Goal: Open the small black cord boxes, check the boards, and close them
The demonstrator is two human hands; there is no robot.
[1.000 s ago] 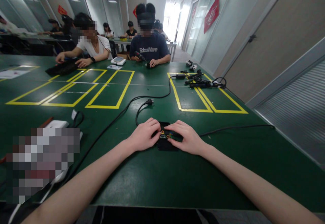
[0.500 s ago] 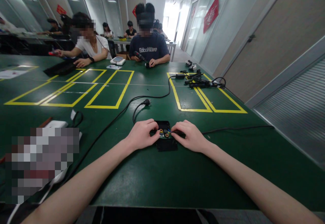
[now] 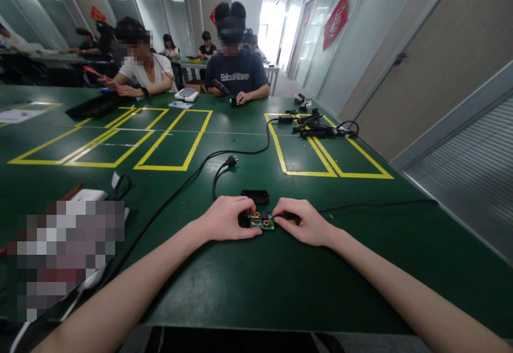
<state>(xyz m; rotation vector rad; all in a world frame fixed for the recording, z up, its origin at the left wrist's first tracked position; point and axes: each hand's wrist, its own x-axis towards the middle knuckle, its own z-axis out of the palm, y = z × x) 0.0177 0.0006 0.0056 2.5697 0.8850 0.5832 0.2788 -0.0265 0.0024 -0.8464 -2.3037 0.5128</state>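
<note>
A small green circuit board [image 3: 262,222] with copper-coloured rings and blue and yellow wires lies between my hands. My left hand [image 3: 231,218] is closed on its left end, thumb at the board's lower edge, with something black partly hidden behind the fingers. My right hand [image 3: 300,220] pinches the black cable and wires at the board's right end. Just beyond the board sits a black open case part [image 3: 255,197] on the green table. A black cable [image 3: 372,204] runs off to the right from my right hand.
A black plug [image 3: 230,162] lies beyond my left hand, near a long cable [image 3: 208,156]. Tangled black cables [image 3: 316,126] lie at the back right. Yellow tape rectangles [image 3: 160,168] mark the table. A blurred-out object [image 3: 68,257] is at left. Two people work across the table.
The circuit board is now nearer me, apart from the black case part beyond it. Both hands have moved slightly towards me. Across the table, the left person's hand has raised a red tool.
</note>
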